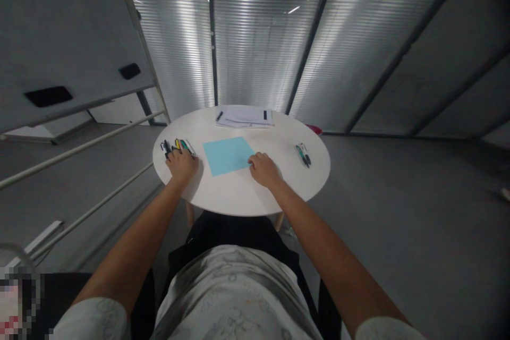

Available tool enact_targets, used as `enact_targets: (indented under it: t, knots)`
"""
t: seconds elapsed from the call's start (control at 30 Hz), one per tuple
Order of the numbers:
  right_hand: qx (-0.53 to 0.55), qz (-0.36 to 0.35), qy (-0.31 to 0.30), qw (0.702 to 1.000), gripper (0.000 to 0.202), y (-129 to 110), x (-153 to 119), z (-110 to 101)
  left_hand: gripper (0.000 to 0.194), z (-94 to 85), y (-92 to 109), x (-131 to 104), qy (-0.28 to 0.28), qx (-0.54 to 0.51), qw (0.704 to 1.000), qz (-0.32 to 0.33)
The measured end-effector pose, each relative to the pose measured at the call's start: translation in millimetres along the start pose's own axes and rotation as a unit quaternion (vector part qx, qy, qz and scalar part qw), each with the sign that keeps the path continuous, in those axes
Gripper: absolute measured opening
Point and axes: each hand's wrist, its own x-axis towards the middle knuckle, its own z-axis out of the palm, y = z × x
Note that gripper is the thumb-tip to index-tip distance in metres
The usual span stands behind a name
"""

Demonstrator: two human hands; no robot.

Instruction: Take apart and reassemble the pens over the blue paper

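A light blue sheet of paper [228, 155] lies flat on the round white table [235, 197]. At its right edge rests my right hand [263, 169], with the fingers curled and touching the paper's edge; whether they pinch it is hard to tell. My left hand [182, 164] lies at the table's left side, fingers spread over a row of pens and markers [184, 144]. Several pen ends, black, yellow, green and white, stick out beyond its fingertips. Two more pens [303, 154], one of them green, lie side by side near the table's right edge.
A stack of white papers [244, 116] with a dark pen on it lies at the table's far edge. A large board on a white metal frame [99, 138] stands at the left. Something red [314, 129] shows behind the table's right rim. Blinds hang beyond the table.
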Motion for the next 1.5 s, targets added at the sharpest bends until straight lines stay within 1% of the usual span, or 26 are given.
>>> enact_targets:
  t: [0.23,0.67,0.8,0.93,1.07,1.23,1.37,1.5]
  knots:
    - [0.001,0.000,-0.003,1.000,0.023,-1,0,-1,0.050,-0.2,2,3,0.001,0.010,1.000,-0.011]
    - [0.003,-0.001,-0.001,1.000,0.024,0,-1,0,0.049,8.4,0,22,-0.005,0.017,1.000,-0.013]
    - [0.005,0.001,0.001,1.000,0.023,1,-1,0,0.051,7.2,3,21,-0.004,0.037,0.999,0.004]
    - [0.006,-0.003,-0.005,1.000,0.024,1,0,0,0.045,3.9,6,16,-0.001,0.051,0.999,0.001]
    - [0.005,-0.001,-0.003,1.000,0.024,1,0,0,0.043,3.5,8,15,-0.008,0.050,0.999,0.006]
    - [0.005,-0.001,0.001,1.000,0.024,1,0,1,0.041,7.2,7,22,-0.035,0.050,0.998,0.014]
    - [0.006,-0.001,-0.002,1.000,0.024,1,0,1,0.041,9.1,7,26,-0.047,0.047,0.998,0.010]
    - [0.007,-0.002,-0.001,1.000,0.024,1,0,0,0.042,8.7,7,25,-0.045,0.049,0.998,0.009]
